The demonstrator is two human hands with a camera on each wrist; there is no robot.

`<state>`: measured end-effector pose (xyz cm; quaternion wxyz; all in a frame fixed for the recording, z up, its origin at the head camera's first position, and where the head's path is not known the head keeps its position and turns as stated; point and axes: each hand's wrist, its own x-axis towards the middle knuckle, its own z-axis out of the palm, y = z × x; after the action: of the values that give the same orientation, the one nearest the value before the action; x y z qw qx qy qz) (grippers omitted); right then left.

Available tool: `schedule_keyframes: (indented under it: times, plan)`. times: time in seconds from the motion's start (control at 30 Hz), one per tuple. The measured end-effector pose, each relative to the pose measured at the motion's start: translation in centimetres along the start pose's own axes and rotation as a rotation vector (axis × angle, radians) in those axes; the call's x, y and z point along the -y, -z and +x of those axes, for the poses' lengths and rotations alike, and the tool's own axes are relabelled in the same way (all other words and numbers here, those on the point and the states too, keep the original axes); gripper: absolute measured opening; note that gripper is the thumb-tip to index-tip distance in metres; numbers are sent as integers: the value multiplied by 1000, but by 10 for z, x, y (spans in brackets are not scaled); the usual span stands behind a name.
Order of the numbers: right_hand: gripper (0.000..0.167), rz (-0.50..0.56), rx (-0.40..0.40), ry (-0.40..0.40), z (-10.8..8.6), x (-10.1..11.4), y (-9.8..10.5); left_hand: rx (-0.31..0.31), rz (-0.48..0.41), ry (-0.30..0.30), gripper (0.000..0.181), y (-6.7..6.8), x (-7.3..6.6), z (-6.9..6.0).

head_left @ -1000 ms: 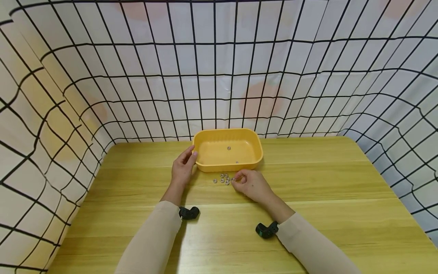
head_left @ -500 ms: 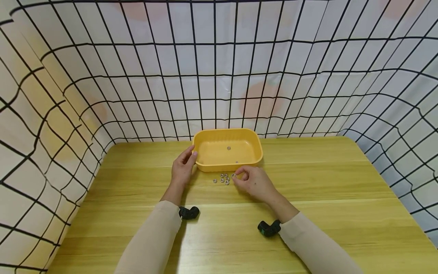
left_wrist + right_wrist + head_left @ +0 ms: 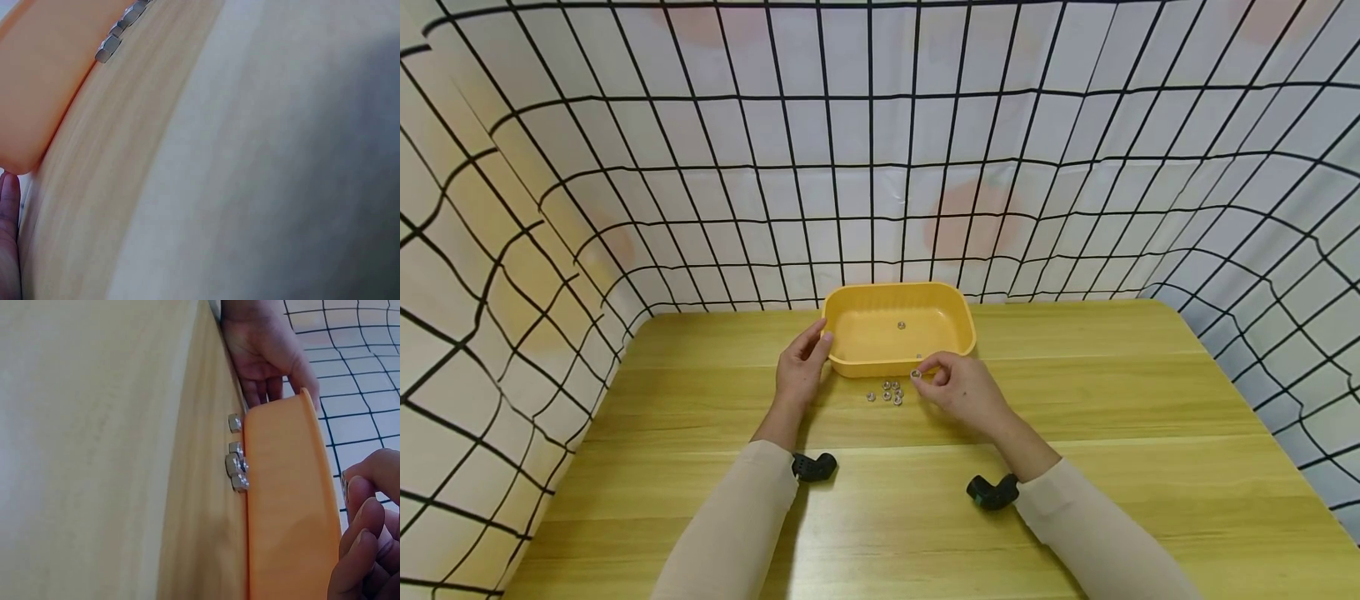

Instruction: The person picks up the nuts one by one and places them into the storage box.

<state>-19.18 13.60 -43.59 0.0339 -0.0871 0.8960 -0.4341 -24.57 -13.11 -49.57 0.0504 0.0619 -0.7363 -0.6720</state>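
Note:
Near the table's far edge stands a yellow tray [image 3: 898, 367], orange in the right wrist view [image 3: 281, 487], with one small metal nut [image 3: 901, 325] on its floor and another by its front wall. My left hand [image 3: 799, 375] touches the tray's left end with relaxed fingers and thumb. Between thumb and index finger, my right hand [image 3: 966, 395] pinches a nut [image 3: 916, 375] at the tray's front wall, below the rim in the head view. Several nuts [image 3: 887, 396] lie grouped on the table in front of the tray, also visible in the left wrist view [image 3: 109, 48].
A black wire grid [image 3: 871, 167] with pale cloth behind it rises beyond the wooden table [image 3: 880, 517] and along both sides. Each wrist carries a small black camera, one by the left sleeve [image 3: 730, 517] and one by the right sleeve [image 3: 1097, 525].
My right hand has lifted the pinched nut away from the group, toward the tray's front wall. My left hand and the tray have stayed in place.

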Motion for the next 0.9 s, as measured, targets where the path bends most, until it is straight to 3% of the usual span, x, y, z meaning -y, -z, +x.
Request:
schedule_keyframes:
  times: [0.4, 0.9]
  plan:
    - [17, -17, -16, 25, 12, 6, 8, 3, -5, 1, 43, 1, -2, -1]
    - [20, -71, -90, 66, 33, 10, 8, 2, 7, -14, 43, 0, 0, 0]
